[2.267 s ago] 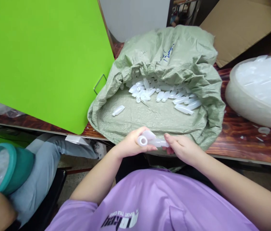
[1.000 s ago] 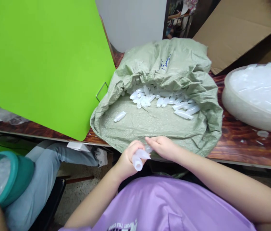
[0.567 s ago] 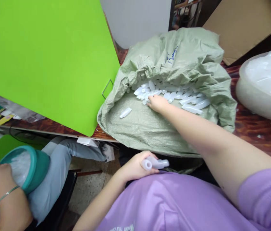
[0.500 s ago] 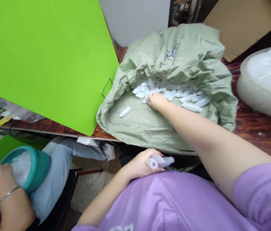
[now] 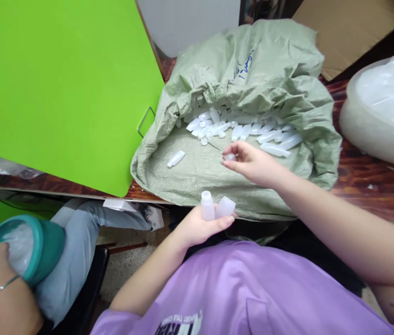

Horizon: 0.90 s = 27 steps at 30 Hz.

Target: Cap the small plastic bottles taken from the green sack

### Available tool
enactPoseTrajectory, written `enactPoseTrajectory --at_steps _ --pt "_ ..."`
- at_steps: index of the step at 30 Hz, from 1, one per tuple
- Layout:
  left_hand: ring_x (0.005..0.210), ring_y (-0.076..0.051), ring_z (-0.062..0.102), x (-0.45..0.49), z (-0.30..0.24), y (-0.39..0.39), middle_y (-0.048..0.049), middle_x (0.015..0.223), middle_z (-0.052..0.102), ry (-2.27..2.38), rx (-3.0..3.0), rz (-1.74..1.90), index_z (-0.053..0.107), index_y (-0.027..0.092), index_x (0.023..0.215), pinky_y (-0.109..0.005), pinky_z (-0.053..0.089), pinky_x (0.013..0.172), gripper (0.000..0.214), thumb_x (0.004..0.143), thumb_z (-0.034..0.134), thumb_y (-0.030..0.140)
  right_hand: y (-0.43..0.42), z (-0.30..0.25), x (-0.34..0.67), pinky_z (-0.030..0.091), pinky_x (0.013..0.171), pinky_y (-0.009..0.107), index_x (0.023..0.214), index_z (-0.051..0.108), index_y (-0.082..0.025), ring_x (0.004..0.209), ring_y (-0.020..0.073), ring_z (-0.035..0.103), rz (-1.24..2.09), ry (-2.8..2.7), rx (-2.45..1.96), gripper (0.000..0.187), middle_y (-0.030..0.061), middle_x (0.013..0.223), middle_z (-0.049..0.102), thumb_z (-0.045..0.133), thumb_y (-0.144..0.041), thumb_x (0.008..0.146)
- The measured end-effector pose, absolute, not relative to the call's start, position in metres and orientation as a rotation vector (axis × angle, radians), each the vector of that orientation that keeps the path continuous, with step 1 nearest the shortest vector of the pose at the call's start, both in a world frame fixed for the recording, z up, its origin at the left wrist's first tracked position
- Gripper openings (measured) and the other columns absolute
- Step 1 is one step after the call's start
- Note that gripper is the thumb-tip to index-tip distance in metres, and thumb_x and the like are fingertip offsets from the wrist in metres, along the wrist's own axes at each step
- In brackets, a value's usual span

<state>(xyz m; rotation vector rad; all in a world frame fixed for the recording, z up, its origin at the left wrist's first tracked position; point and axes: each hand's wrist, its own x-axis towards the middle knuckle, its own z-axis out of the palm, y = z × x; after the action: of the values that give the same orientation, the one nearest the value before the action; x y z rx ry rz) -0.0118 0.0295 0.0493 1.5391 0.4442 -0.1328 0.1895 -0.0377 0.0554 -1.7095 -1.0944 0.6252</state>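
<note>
Pulling back from the pile of bottles (image 5: 242,130), the right hand (image 5: 256,165) is now pinching one small bottle (image 5: 229,157) in its fingers over the green sack (image 5: 197,177). At six o'clock from it, the left hand (image 5: 197,228) is gripping two translucent white bottles (image 5: 214,207) upright at the bench (image 5: 364,195) edge. One stray bottle (image 5: 176,158) is lying at nine o'clock.

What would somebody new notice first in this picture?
A bright green board fills the upper left. Right of it an open grey-green sack holds small white bottles. Nearer, the left hand grips two bottles while the right hand pinches a third bottle.
</note>
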Motion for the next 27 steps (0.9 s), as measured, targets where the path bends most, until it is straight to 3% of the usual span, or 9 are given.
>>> enactPoseTrajectory --at_steps 2,5,11,15,22,27 --pt "0.061 -0.012 0.054 -0.006 0.055 0.027 -0.0025 0.067 0.06 0.422 1.482 -0.064 0.061 0.012 0.097 -0.023 0.041 0.059 0.038 0.076 0.063 0.043 -0.067 0.06 0.172 0.05 0.07 0.03 0.114 0.05 -0.017 0.083 0.016 0.06 0.635 -1.104 -1.522 0.035 0.0062 0.098 0.06 0.056 -0.032 0.082" --pt "0.065 -0.015 0.061 0.006 0.059 0.021 -0.0026 0.072 0.065 0.426 1.273 0.124 0.05 0.017 0.111 -0.025 0.044 0.061 0.043 0.075 0.066 0.036 -0.103 0.06 0.152 0.048 0.084 0.033 0.118 0.052 -0.023 0.096 0.0173 0.058 0.37 -1.219 -1.491 0.037 0.0058 0.103 0.06 0.059 -0.024 0.082" --pt "0.099 -0.023 0.062 0.034 0.061 0.004 -0.0076 0.098 0.067 0.426 0.828 0.386 0.053 0.016 0.09 -0.034 0.044 0.088 0.025 0.072 0.068 0.026 -0.126 0.052 0.133 0.052 0.082 0.029 0.113 0.055 -0.025 0.098 0.0161 0.058 -0.068 -1.447 -1.438 0.038 0.0069 0.104 0.057 0.057 -0.007 0.079" --pt "0.093 -0.021 0.063 0.044 0.06 -0.006 -0.011 0.1 0.067 0.459 0.688 0.339 0.059 0.012 0.087 -0.028 0.047 0.08 0.022 0.074 0.066 0.028 -0.124 0.045 0.134 0.05 0.089 0.036 0.119 0.052 -0.024 0.105 0.0194 0.057 -0.222 -1.507 -1.432 0.045 0.0061 0.105 0.063 0.057 -0.005 0.079" --pt "0.074 -0.016 0.063 0.045 0.057 -0.01 -0.0136 0.089 0.068 0.529 0.58 0.194 0.065 0.005 0.087 -0.025 0.048 0.068 0.025 0.082 0.054 0.028 -0.133 0.018 0.149 0.053 0.083 0.032 0.128 0.046 -0.022 0.104 0.0193 0.059 -0.122 -1.581 -1.472 0.046 0.0082 0.114 0.062 0.054 -0.013 0.084" --pt "0.076 -0.015 0.062 0.044 0.053 -0.011 -0.0131 0.089 0.068 0.55 0.73 0.357 0.064 0.006 0.088 -0.025 0.048 0.072 0.023 0.08 0.059 0.027 -0.133 0.022 0.149 0.055 0.075 0.026 0.125 0.05 -0.024 0.091 0.0166 0.065 0.017 -1.524 -1.696 0.038 0.0036 0.11 0.065 0.053 -0.024 0.087"
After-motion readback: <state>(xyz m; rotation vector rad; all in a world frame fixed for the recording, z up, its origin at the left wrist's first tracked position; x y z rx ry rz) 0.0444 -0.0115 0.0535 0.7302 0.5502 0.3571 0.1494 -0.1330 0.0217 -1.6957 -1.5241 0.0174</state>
